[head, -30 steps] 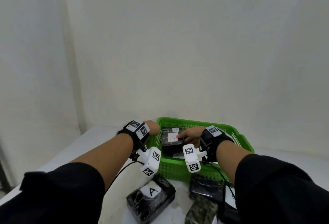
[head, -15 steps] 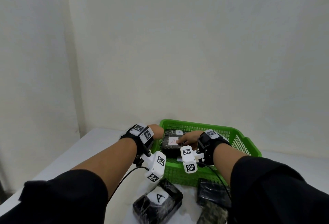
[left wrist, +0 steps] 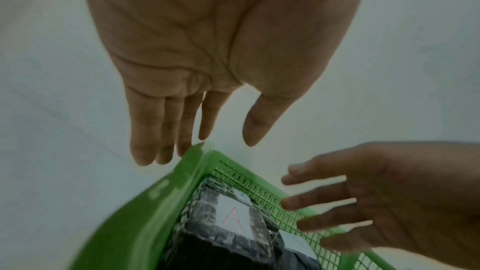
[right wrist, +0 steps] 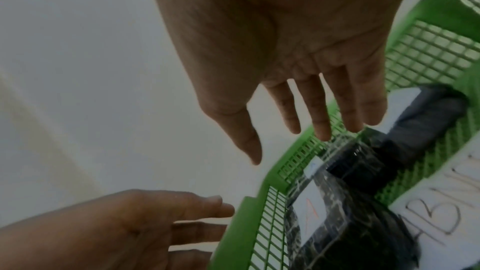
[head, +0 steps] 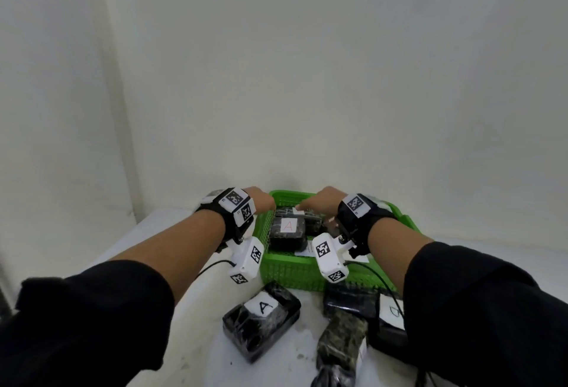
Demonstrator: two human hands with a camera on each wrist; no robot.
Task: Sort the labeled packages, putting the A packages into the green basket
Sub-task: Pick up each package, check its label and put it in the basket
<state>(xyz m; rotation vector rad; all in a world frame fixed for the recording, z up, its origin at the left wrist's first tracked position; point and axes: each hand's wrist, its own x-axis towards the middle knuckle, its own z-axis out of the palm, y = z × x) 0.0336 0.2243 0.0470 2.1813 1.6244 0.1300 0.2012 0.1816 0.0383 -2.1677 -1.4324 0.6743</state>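
Observation:
A black-wrapped package with a red A label [head: 287, 227] lies inside the green basket [head: 285, 273], on top of other dark packages. My left hand [head: 262, 200] hovers over the basket's left rim [left wrist: 145, 213], fingers [left wrist: 166, 141] straight and holding nothing. Over the far part of the basket my right hand [head: 319, 202] is spread open and empty too; its fingers [right wrist: 322, 118] hang above the red-A package [right wrist: 309, 213]. Another black package with a black A label [head: 261, 322] lies on the white table in front of the basket.
Near the table's front right lie a black package [head: 350, 303], a camouflage-patterned one [head: 341, 340] and one with a white label [head: 390, 316], partly hidden by my right sleeve. A handwritten paper sign [right wrist: 441, 213] lies in the basket. White walls stand close behind and to the left.
Both hands were on the red-A package inside the basket. They have let go and lifted with fingers spread, and the package now lies in the basket.

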